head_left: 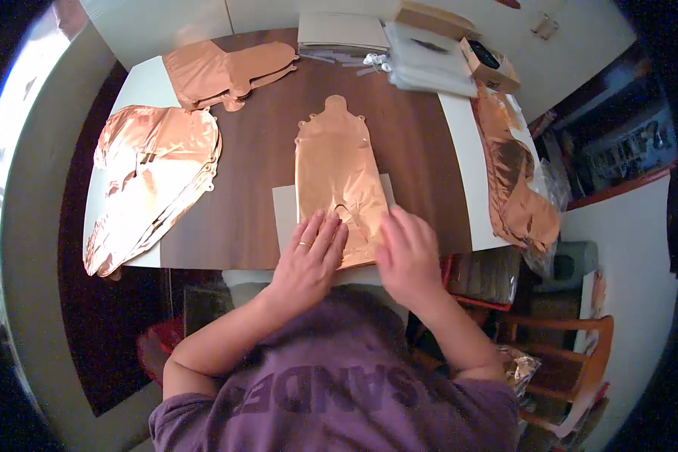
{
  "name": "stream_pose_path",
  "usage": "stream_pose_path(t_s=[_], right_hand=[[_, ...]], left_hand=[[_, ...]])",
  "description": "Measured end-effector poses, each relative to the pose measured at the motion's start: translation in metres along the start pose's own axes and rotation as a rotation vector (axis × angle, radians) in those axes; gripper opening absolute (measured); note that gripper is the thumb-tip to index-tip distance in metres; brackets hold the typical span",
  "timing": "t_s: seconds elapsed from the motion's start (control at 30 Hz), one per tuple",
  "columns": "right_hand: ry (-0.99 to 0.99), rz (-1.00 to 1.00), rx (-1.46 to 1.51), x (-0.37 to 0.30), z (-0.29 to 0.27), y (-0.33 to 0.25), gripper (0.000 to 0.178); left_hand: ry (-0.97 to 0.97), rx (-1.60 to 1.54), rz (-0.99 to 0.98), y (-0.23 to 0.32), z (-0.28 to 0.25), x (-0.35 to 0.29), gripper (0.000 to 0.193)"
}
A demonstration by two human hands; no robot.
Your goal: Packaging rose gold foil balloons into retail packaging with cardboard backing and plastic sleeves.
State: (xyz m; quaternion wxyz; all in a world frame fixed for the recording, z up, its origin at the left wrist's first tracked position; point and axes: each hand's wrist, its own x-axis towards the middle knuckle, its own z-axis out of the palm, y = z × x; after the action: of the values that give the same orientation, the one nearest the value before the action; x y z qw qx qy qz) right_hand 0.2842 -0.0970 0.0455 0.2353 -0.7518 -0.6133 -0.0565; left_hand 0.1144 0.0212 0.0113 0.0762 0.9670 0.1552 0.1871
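A flat, uninflated rose-gold foil balloon [333, 167] lies lengthwise on the table in front of me, its rounded tab pointing away. Small holed tabs stick out along its upper edges, and creases run across its near part. My left hand [309, 252] rests on the near left part with the fingers stretched out flat. At the near right edge, my right hand [410, 252] has its fingers curled in and pinching the foil; it is slightly blurred. A pale card sheet [285, 211] shows from beneath the balloon on both sides.
Stacked foil balloons lie at the left [158, 188] and far left [230, 71]; another foil pile [516, 177] hangs over the right edge. At the back are a card stack [343, 32], clear plastic bags [429, 60] and a small open box [490, 66]. A wooden chair [561, 354] stands right.
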Motion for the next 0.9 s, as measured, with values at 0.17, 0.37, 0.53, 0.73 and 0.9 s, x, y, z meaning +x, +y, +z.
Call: stream_pose_path(t_s=[0.17, 0.37, 0.53, 0.73, 0.9], right_hand=[[-0.073, 0.56, 0.512, -0.011, -0.019, 0.02, 0.043], [-0.234, 0.789, 1.292, 0.023, -0.001, 0.021, 0.058], [-0.314, 0.658, 1.182, 0.039, 0.0, 0.025, 0.054], [-0.154, 0.32, 0.459, 0.021, 0.018, 0.02, 0.05], [0.004, 0.003, 0.101, 0.027, 0.014, -0.003, 0.054]], left_hand=[[0.033, 0.016, 0.024, -0.002, 0.0, -0.001, 0.048], [0.041, 0.114, 0.068, -0.005, -0.005, 0.004, 0.049], [0.021, 0.146, 0.117, -0.018, -0.024, 0.012, 0.055], [-0.195, -0.176, 0.211, -0.037, -0.014, 0.01, 0.06], [-0.162, -0.254, 0.185, -0.034, -0.013, 0.008, 0.064]])
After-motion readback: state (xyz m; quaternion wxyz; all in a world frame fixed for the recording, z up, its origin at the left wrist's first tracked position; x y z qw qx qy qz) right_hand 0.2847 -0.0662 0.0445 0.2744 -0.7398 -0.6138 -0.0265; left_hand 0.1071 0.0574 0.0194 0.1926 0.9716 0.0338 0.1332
